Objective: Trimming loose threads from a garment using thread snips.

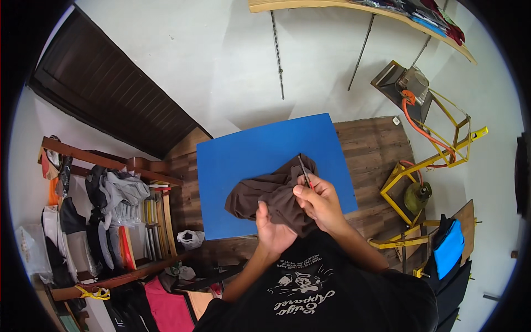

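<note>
A crumpled brown cloth (249, 193) lies over the blue tabletop (215, 166), its near part gathered between my hands. My left hand (274, 232) holds that cloth at the lower middle, thumb raised, its other fingers mostly hidden in the fabric. My right hand (323, 207), just right of it, grips a slim red-handled metal tool (304, 169), possibly small scissors, pointing up and away from me over the cloth. Its thumb is bent, and the hand also touches the cloth.
A cluttered wooden rack (110, 152) stands left, with a white bag (189, 239) beside it. A dark door (110, 83) is back left. A shelf (343, 11) hangs above. Yellow metal frames (395, 182), an orange hose (420, 133) and a green cylinder (415, 199) are right.
</note>
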Available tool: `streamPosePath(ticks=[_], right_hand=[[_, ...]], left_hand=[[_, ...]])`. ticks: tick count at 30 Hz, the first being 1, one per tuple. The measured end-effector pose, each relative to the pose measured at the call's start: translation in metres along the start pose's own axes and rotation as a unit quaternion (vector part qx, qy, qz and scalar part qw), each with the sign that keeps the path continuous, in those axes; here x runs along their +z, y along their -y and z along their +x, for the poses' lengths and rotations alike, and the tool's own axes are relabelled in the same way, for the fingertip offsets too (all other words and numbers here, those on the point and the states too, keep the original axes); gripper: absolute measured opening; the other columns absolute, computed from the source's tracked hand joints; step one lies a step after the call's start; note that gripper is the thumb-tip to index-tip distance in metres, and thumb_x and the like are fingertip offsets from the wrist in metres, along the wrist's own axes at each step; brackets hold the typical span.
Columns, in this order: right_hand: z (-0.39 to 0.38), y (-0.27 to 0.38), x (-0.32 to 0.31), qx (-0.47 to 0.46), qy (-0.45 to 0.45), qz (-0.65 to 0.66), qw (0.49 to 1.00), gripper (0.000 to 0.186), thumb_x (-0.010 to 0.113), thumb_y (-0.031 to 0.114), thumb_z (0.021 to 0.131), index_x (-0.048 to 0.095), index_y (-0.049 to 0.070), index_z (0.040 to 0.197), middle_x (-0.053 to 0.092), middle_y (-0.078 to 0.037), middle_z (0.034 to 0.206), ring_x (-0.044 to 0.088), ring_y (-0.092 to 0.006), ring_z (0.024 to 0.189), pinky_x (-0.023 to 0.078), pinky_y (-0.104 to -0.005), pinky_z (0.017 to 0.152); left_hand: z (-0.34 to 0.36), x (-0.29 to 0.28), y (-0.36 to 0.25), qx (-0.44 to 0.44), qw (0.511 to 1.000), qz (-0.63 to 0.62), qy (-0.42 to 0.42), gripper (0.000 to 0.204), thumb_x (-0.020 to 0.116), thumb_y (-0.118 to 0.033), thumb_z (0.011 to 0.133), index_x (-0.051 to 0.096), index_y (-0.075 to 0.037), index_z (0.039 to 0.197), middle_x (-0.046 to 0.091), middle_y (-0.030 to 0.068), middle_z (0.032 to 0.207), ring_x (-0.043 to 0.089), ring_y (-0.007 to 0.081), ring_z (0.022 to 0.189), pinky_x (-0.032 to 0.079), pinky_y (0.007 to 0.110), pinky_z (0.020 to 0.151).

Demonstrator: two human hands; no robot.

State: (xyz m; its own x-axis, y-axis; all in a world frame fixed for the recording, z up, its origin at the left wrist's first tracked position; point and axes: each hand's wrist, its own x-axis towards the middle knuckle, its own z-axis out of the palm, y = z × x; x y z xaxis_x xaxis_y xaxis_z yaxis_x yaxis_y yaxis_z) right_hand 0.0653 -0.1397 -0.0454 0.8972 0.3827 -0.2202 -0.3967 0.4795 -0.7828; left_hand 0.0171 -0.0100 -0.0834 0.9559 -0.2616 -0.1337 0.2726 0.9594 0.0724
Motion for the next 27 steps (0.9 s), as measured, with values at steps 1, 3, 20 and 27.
streamPosePath(ticks=[1, 3, 20, 27], right_hand=[[-0.001, 0.003, 0.002, 0.001, 0.017, -0.001, 1.000, 0.010, 0.062, 0.013, 0.091, 0.055, 0.007, 0.094, 0.049, 0.006, 0.061, 0.033, 0.0013, 0.044, 0.020, -0.0174, 0.039], [-0.001, 0.011, 0.003, -0.010, 0.013, -0.023, 1.000, 0.011, 0.061, 0.014, 0.091, 0.054, 0.006, 0.093, 0.047, 0.006, 0.059, 0.032, 0.0006, 0.042, 0.020, -0.0177, 0.038], [-0.043, 0.020, 0.009, -0.277, -0.032, -0.463, 0.841, 0.030, 0.072, 0.026, 0.084, 0.057, 0.001, 0.081, 0.049, -0.007, 0.054, 0.047, -0.0109, 0.047, 0.038, -0.0284, 0.045], [-0.051, 0.001, 0.017, -0.338, -0.035, -0.505, 0.794, 0.036, 0.077, 0.024, 0.079, 0.050, 0.002, 0.070, 0.049, -0.009, 0.053, 0.047, -0.0210, 0.041, 0.036, -0.0306, 0.041]], left_hand=[[0.003, 0.000, 0.001, -0.014, 0.998, 0.010, 0.065, 0.075, 0.055, -0.050, 0.088, 0.037, 0.003, 0.138, 0.048, 0.0149, 0.135, 0.048, 0.0280, 0.124, 0.036, 0.041, 0.106], [0.007, 0.001, 0.002, -0.027, 0.992, 0.052, 0.115, 0.070, 0.052, -0.043, 0.088, 0.037, 0.004, 0.137, 0.051, 0.0175, 0.132, 0.050, 0.0282, 0.122, 0.036, 0.040, 0.105], [-0.038, 0.049, -0.028, 0.068, 0.890, 0.444, 0.079, 0.059, 0.039, -0.025, 0.091, 0.032, 0.007, 0.140, 0.038, 0.0171, 0.145, 0.035, 0.0269, 0.136, 0.022, 0.038, 0.114], [-0.040, 0.042, -0.024, 0.112, 0.894, 0.419, 0.112, 0.057, 0.038, -0.026, 0.091, 0.040, 0.011, 0.134, 0.042, 0.0183, 0.142, 0.036, 0.0284, 0.135, 0.023, 0.040, 0.113]])
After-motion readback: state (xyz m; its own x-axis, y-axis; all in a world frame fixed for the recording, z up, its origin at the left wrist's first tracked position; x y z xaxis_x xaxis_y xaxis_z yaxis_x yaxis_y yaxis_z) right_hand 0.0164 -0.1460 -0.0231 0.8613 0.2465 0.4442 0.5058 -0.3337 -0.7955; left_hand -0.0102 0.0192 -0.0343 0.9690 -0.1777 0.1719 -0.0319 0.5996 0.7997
